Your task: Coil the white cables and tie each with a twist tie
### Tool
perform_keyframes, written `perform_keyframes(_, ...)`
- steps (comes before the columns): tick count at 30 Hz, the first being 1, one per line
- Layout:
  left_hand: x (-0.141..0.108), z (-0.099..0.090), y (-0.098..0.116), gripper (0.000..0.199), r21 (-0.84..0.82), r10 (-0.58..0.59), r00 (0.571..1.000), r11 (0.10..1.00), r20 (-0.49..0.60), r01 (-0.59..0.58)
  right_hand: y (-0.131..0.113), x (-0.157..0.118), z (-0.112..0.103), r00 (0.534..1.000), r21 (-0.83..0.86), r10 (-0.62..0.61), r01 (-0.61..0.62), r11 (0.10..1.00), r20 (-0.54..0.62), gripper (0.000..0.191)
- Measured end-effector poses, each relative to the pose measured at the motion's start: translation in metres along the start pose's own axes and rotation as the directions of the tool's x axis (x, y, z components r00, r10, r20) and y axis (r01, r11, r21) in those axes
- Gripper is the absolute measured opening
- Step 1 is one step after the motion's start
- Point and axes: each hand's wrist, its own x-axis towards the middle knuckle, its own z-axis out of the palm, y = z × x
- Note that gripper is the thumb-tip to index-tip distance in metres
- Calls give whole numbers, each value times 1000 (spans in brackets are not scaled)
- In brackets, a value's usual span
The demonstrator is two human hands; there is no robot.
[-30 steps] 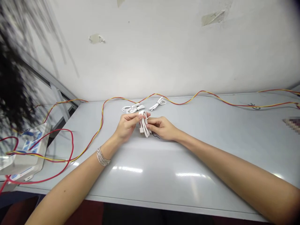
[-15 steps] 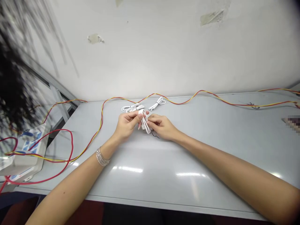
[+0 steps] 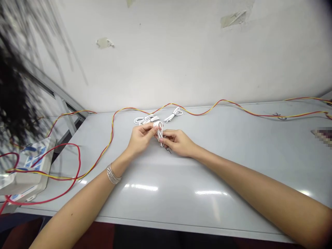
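Observation:
Between my hands is a coiled white cable (image 3: 160, 129), held up just over the grey table. My left hand (image 3: 140, 140) pinches its upper loops between thumb and fingers. Lower down, my right hand (image 3: 178, 142) is closed on the same coil, thumb across the strands. A thin black twist tie (image 3: 168, 149) dangles below the right fingertips; whether it is wound round the coil is hidden. Just behind the hands lie more white cable bundles (image 3: 145, 119) and, to their right, a smaller tied white cable bundle (image 3: 173, 114).
A twisted red-and-yellow wire (image 3: 202, 114) runs along the back of the table (image 3: 233, 145) by the wall. At left, power strips (image 3: 38, 162) sit among a looping red cable (image 3: 80, 159). Several dark ties (image 3: 279, 116) lie at the far right. Blurred dark hair (image 3: 12, 93) fills the upper left.
My right hand has shifted slightly left, with its thumb now further across the coil. The black tie has moved left with it. The left hand stays almost still.

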Motion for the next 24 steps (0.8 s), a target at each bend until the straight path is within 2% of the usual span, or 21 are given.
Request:
perform_keyframes(4,3,-1,-1,24,72,78,997,994,13,-79,2,1,0,999,-21,-1,0,1000,-53,29)
perform_keyframes(11,3,0,-7,26,-30,-87,992,995,94,91,4,2,-1,996,-3,33,-34,999,-78,27)
perform_keyframes(13,1,2,-9,24,-43,-93,995,995,39,95,5,2,-2,996,11,54,-53,999,-73,24)
perform_keyframes(15,-1,5,-10,22,-27,-90,994,996,-63,89,5,2,-2,996,11,66,-65,998,-68,22)
perform_keyframes(17,-4,8,-9,22,-20,-105,982,994,-154,103,6,3,-2,995,3,67,-67,998,-72,22)
perform_keyframes(19,-6,10,-8,23,-9,-121,973,993,-198,121,6,3,-2,995,0,63,-63,998,-80,21)
perform_keyframes(22,-7,11,-5,17,98,-93,984,989,-149,108,5,3,-2,993,-8,60,-61,998,-97,22)
perform_keyframes(24,-6,10,-5,25,147,-97,993,983,-67,106,4,3,-2,992,-24,63,-66,998,-109,22)
